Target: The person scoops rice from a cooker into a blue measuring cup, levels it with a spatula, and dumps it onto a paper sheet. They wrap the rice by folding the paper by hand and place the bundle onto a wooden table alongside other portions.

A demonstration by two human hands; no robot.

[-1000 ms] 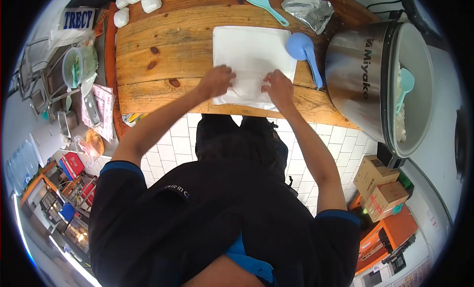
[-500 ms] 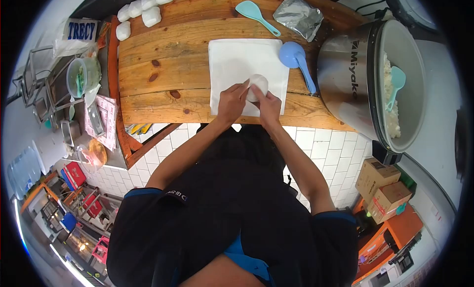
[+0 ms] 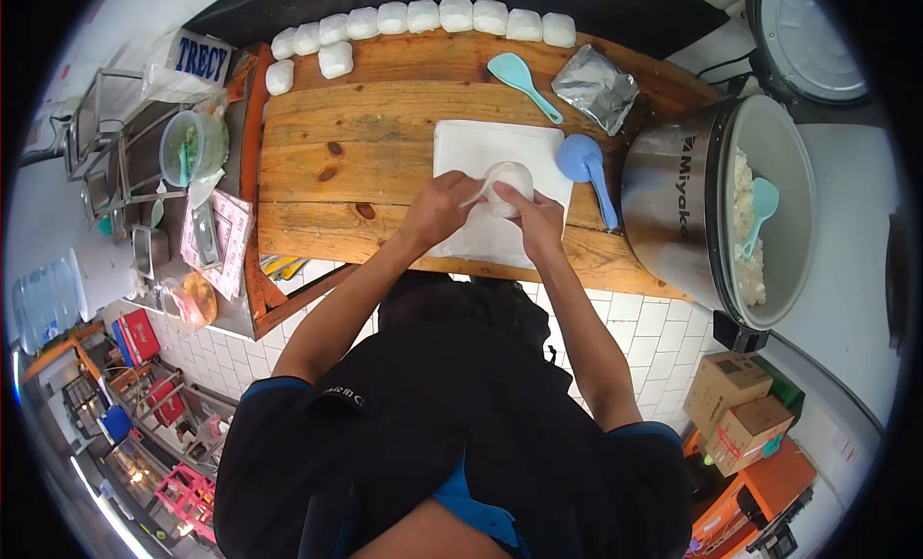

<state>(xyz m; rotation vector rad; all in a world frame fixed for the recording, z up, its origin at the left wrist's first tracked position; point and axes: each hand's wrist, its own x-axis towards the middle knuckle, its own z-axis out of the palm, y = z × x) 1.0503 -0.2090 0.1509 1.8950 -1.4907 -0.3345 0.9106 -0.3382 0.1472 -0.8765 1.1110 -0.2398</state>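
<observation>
A round white paper-wrapped bundle [image 3: 511, 182] is held between my two hands, above a stack of white paper sheets [image 3: 471, 144] at the table's front edge. My left hand [image 3: 444, 209] pinches a gathered flap of the bundle's paper at its left side. On the other side, my right hand [image 3: 541, 220] grips the bundle from the right and below, its thumb lying across the front. What is inside the paper is hidden. Just right of the sheets lies a blue rice scoop [image 3: 581, 159], its handle pointing toward me.
Several wrapped white packets [image 3: 423, 17] line the table's back edge. A turquoise rice paddle [image 3: 513, 73] and a foil packet [image 3: 596, 86] lie behind the sheets. At right stands a large rice cooker [image 3: 673, 184], lid off, holding rice and another paddle [image 3: 762, 211]. A tub of greens [image 3: 183, 153] is left.
The view has tilted up, showing more of the packet row. My left hand has drawn the paper flap out leftward from the bundle, while my right hand keeps its hold.
</observation>
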